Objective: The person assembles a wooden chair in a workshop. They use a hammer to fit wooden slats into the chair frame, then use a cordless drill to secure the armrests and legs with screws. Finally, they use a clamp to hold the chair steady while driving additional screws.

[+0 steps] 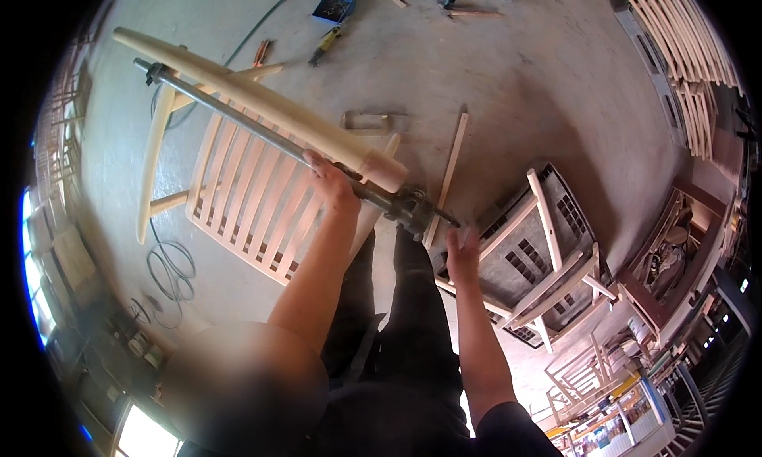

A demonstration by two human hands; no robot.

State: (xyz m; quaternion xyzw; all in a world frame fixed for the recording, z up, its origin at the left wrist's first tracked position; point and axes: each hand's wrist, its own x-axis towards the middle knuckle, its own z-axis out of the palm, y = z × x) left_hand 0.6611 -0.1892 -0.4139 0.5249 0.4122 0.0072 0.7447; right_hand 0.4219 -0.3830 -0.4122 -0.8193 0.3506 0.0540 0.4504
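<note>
A long metal pipe clamp (262,130) lies along a pale wooden rail (262,100) of a slatted wooden chair frame (246,195). My left hand (335,186) is closed round the clamp's bar, near the rail's lower right end. At that end sits the clamp's dark screw head (411,209), whose thin handle points to the right. Close to the tip of this handle is my right hand (462,255); motion smears its fingers, and I cannot tell whether they touch the handle.
A platform (528,259) with loose wooden parts stands at the right. On the floor lie a wooden strip (451,167), a metal frame (367,123), a yellow-green power tool (325,44), a blue tray (333,9) and a coiled hose (171,270). Curved slats (683,36) are stacked far right.
</note>
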